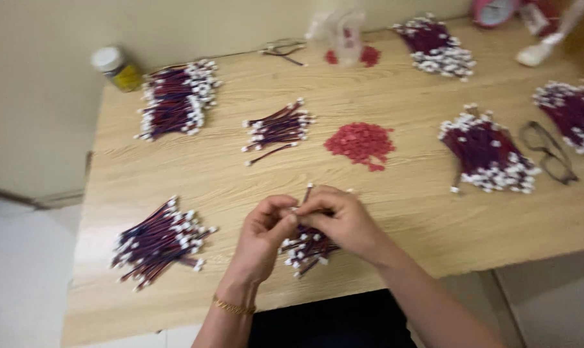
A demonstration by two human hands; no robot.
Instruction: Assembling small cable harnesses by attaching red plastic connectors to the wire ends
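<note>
Together over the near edge of the pale wooden worktop [408, 212], the left hand [266, 235] and right hand [340, 216] pinch one thin red-and-dark wire with a white plug end [306, 192], fingertips meeting above a small bundle of like wires [306, 248]. Similar white-tipped bundles lie around, one at the near left [158, 241], with a heap of small red pieces [361, 145] beyond the hands.

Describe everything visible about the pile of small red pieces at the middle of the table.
The pile of small red pieces is a loose, flat heap of tiny, matte red bits, likely plastic, spread in a rough oval on the wooden table. A few strays lie at its lower edge. Nothing touches it: it sits apart, between a small wire bundle on one side and a larger bundle on the other, beyond both hands. Single shapes are too small to tell.
</note>
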